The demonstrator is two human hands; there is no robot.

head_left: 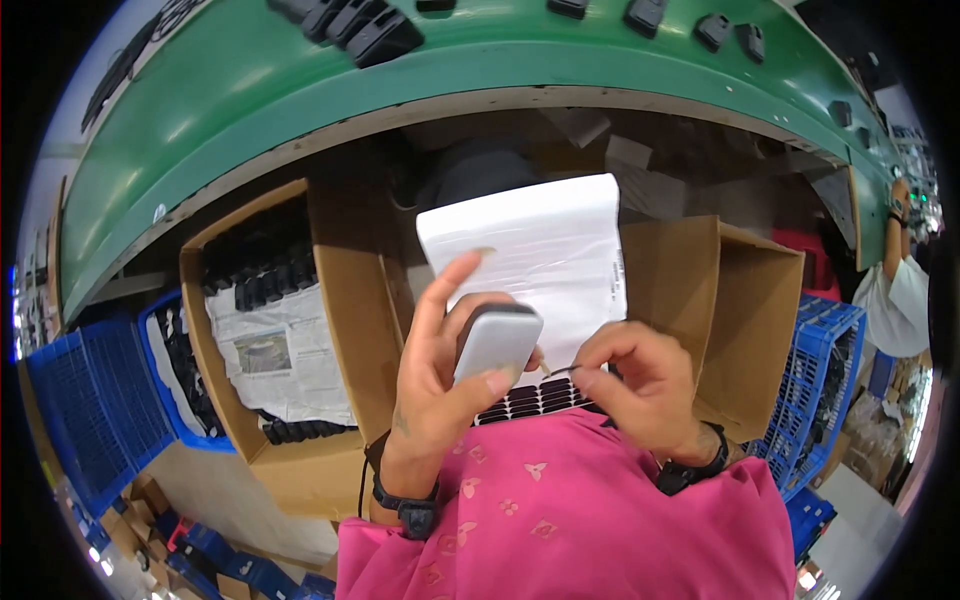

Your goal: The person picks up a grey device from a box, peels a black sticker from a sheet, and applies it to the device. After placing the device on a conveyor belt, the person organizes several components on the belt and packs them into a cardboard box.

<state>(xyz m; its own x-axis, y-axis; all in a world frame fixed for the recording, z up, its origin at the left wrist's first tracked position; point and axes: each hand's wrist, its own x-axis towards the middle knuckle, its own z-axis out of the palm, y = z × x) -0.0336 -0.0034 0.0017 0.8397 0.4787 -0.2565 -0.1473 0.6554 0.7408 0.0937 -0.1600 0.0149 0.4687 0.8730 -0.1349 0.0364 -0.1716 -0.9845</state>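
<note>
My left hand [425, 385] holds a small rounded plastic case [498, 345], light grey on its broad face with a black end. Its index finger points up, over a white backing sheet [530, 235]. A thin black strip [562, 371] is pinched between the thumb and fingers of my right hand [645, 380], just right of the case. Whether the strip touches my left fingertips I cannot tell. Below both hands, at my lap, rows of short black strips [535, 400] lie on the near end of the sheet.
An open cardboard box [350, 330] at left holds black parts on newspaper. Another cardboard box [755, 320] stands at right beside a blue crate [815, 370]. Across the back runs a green bench [500, 75] with several black parts. A person's arm [893, 235] shows far right.
</note>
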